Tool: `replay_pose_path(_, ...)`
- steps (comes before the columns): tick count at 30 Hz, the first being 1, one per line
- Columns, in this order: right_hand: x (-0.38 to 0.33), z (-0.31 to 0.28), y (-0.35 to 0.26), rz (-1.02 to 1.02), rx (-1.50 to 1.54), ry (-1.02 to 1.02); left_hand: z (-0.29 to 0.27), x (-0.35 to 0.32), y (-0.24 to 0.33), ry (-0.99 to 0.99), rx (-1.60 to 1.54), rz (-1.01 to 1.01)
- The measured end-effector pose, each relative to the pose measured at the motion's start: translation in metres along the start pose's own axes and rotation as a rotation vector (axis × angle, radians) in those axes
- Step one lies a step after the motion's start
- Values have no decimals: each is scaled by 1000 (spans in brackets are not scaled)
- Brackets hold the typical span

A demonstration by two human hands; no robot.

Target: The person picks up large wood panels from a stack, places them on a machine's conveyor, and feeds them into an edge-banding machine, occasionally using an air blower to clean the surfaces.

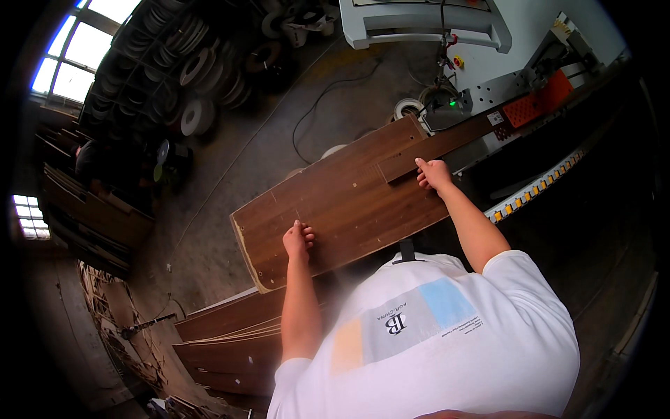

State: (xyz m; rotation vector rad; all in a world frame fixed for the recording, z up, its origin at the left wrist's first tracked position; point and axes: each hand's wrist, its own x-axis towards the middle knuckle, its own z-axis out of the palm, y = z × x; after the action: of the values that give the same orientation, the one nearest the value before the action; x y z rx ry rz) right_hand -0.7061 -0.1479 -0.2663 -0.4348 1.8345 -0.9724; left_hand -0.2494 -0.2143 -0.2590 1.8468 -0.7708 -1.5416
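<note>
A wide dark-brown wood-grain panel (335, 209) lies in front of me on a stack or support that I cannot make out. On its far right part rests a narrow brown board (453, 137), which runs up to the machine on the right. My right hand (435, 174) is closed at this board's near edge, with the thumb over its top. Above the left part of the panel is my left hand (299, 239), fingers curled together; whether anything small is in them is hidden.
Beyond the narrow board stands an edge-working machine with an orange guard (537, 100) and a roller rail (537, 187). More brown panels (230, 349) are stacked at lower left. Rolls of edging tape (197, 116) fill a rack. A cable (300, 133) crosses the floor; a person (87, 160) is at far left.
</note>
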Motion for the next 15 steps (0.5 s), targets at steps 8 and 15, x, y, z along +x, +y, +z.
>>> replay_pose_path(8, -2, 0, -2, 18, 30, 12, 2, -4, 2, -6, -23, 7)
replay_pose_path(15, -5, 0, 1, -31, 50, -4, 2, -4, 1, -7, -18, 10)
